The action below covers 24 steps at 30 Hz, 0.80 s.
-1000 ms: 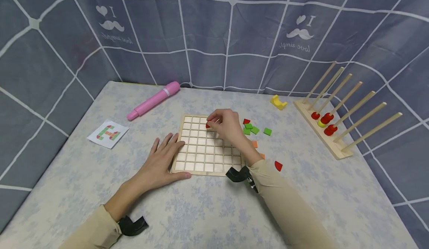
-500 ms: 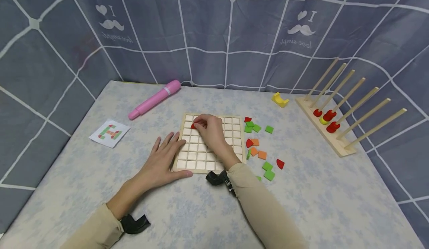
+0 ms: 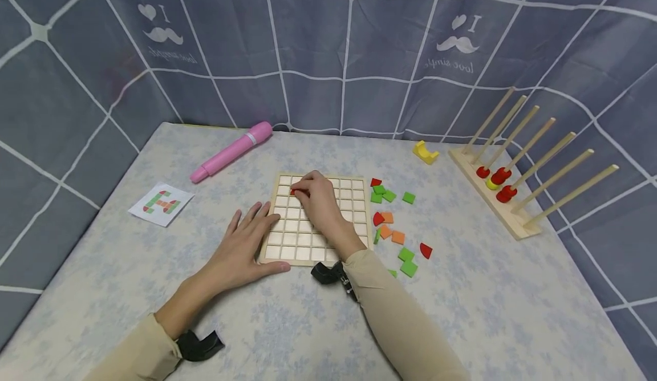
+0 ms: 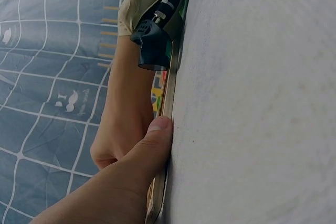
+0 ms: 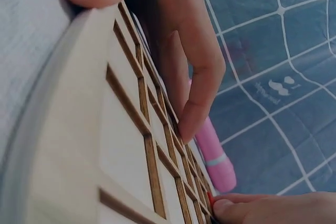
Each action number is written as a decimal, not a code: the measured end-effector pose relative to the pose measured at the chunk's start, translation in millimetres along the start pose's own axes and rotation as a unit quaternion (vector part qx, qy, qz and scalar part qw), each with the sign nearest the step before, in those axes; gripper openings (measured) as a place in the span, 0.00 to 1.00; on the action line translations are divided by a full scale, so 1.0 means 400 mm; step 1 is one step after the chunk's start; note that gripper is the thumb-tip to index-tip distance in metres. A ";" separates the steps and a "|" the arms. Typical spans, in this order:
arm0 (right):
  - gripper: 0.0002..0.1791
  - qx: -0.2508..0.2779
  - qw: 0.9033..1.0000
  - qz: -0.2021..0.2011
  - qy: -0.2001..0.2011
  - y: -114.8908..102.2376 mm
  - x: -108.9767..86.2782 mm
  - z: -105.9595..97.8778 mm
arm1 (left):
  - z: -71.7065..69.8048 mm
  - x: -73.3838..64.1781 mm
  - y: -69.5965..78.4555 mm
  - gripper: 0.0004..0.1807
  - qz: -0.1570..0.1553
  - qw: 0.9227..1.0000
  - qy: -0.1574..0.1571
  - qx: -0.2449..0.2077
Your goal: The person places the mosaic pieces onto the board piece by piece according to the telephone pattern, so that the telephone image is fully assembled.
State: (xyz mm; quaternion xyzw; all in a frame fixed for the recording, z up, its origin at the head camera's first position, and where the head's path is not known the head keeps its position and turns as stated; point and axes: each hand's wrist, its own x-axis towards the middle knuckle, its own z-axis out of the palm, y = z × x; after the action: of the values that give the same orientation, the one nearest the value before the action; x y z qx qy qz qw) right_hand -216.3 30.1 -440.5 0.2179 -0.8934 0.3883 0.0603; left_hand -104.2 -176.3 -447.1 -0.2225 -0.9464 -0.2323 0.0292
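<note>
A wooden grid board [image 3: 295,238] lies flat on the patterned tablecloth. My left hand [image 3: 243,241] rests with spread fingers at its left side, the thumb along the near edge; that thumb [image 4: 152,137] shows against the board's rim in the left wrist view. Over the upper left cells, my right hand [image 3: 320,201] pinches a small red tile [image 3: 293,192] between thumb and fingertips, mostly covered by them. In the right wrist view, the red tile [image 5: 210,199] is right at the far cells, under the thumb.
Right of the board lie loose green tiles [image 3: 409,268], orange tiles [image 3: 397,237] and red quarter-round tiles [image 3: 425,250]. A pattern card [image 3: 161,204] and pink tube [image 3: 231,153] are at left. A yellow curved block [image 3: 425,153] and pegged wooden stand [image 3: 523,230] are at right.
My right hand has carried the red tile leftward across the board and down to an upper left cell, barely moving in the last half second. My left hand has stayed in place.
</note>
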 end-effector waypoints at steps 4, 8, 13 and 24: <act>0.12 -0.026 1.000 -0.012 -0.012 -0.001 0.001 -0.009 | 0.000 0.001 0.001 0.56 0.001 1.000 0.003 -0.001; 0.12 -0.013 1.000 -0.010 -0.003 0.007 0.001 -0.031 | 0.003 0.003 0.002 0.56 0.002 1.000 0.003 -0.004; 0.11 0.022 0.999 0.025 0.032 0.029 0.005 -0.088 | 0.005 0.003 0.000 0.57 0.000 1.000 0.001 -0.006; 0.12 0.011 0.976 0.173 0.133 0.125 -0.005 -0.240 | 0.005 0.005 -0.004 0.56 0.001 1.000 0.003 -0.006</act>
State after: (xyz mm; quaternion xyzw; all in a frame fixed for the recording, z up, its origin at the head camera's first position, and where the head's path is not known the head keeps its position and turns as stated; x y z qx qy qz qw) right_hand -242.2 129.8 -408.1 0.0065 -0.8973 0.4279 0.1084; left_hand -106.5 -175.9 -449.1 -0.2233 -0.9445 -0.2388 0.0308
